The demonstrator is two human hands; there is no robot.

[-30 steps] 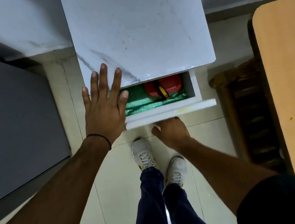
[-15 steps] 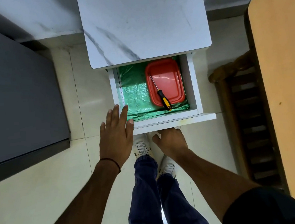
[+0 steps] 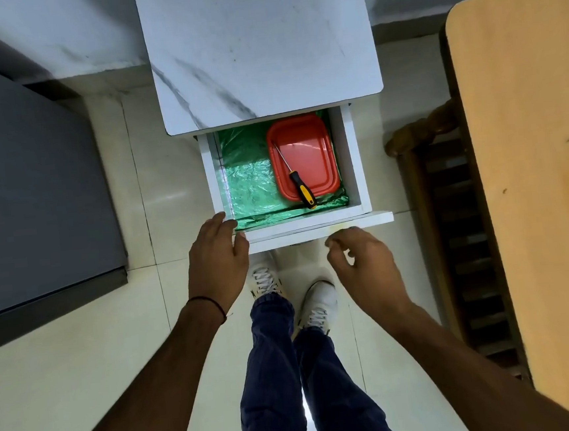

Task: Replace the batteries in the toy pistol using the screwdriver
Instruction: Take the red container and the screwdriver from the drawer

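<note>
the screwdriver (image 3: 299,184) lay slantwise on the red container (image 3: 308,144) inside the open drawer (image 3: 352,161). its black-and-yellow handle hung over the container's near rim above the green liner (image 3: 249,180), and its shaft pointed toward the back. the left hand (image 3: 216,259) rested at the drawer's front left corner, its fingers relaxed and holding nothing. the right hand (image 3: 363,263) hovered just below the drawer front, clear of it, with loosely curled, empty fingers. the toy pistol and the batteries were not in view. they may have been inside the red container, though nothing showed through it.

the likeliest slip was at the pickup. a careless touch on the thin shaft, or a knock to the overhanging handle, could have tipped the tool off the rim and rolled it onto the crinkled liner. lifting the container with the tool on top would probably have dropped it. the drawer stood well out from under the marble-patterned top (image 3: 254,46), so weight from the left hand on its corner might have twisted or dragged it further out.
</note>
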